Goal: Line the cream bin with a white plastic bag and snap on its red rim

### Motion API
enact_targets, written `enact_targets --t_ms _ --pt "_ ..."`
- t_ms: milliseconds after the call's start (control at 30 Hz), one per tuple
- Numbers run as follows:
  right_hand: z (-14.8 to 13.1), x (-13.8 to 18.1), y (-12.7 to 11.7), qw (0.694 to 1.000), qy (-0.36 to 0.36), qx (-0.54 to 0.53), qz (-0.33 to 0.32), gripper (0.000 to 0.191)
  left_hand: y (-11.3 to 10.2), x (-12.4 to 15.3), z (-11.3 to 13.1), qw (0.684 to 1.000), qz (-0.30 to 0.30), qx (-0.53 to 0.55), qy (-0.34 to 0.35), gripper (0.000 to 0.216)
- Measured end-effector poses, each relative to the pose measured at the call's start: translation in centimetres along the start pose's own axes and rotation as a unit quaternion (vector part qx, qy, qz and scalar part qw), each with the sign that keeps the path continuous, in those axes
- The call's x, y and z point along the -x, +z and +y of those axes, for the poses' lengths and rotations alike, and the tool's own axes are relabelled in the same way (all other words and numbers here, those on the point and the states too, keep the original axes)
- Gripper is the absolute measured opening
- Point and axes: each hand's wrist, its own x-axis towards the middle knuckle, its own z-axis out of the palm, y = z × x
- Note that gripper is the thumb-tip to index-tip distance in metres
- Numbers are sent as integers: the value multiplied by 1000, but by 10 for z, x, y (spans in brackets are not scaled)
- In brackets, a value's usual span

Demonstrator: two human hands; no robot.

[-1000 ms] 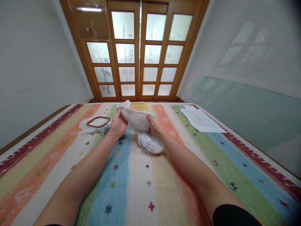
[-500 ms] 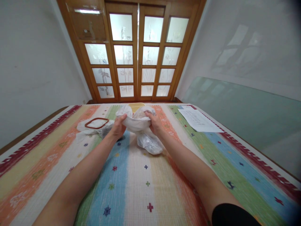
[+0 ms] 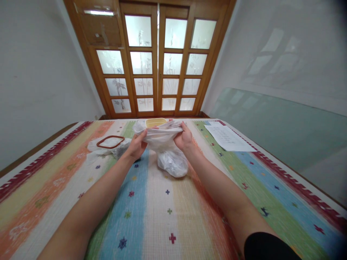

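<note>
A white plastic bag (image 3: 159,139) is stretched by its rim between my two hands. My left hand (image 3: 137,145) pinches the left side of the rim, thumb on top. On the other side my right hand (image 3: 184,137) grips the rim with the thumb over it and the fingers behind. The bag's crumpled lower part (image 3: 172,164) rests on the tablecloth and bulges; what is inside cannot be made out. Just behind the bag stands a yellow container (image 3: 155,122), partly hidden by it.
To the left, a brown rounded frame (image 3: 110,142) lies on another clear-white plastic bag (image 3: 94,145), with something dark grey (image 3: 121,148) beside it. Printed sheets (image 3: 229,137) lie at the right. The striped tablecloth (image 3: 168,216) covers the table up to the wooden doors.
My right hand has shifted slightly right and turned, pulling the bag's rim wider and tauter. More of the yellow container shows. My left hand stays nearly in place.
</note>
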Motion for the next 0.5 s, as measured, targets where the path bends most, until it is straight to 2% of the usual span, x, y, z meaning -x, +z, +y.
enact_targets --t_ms 133,267,367,500 --pt "-6 1 2 997 -45 -29 52 20 -12 -10 -10 995 72 71 -22 32" --pt "-16 2 3 995 -100 -4 23 15 -22 -17 -13 984 120 130 -32 26" --pt "-22 6 5 993 -113 26 -2 23 -23 -16 -7 982 106 150 -45 26" --pt "-19 13 4 995 -67 65 -36 48 -15 -9 0 980 106 166 -25 14"
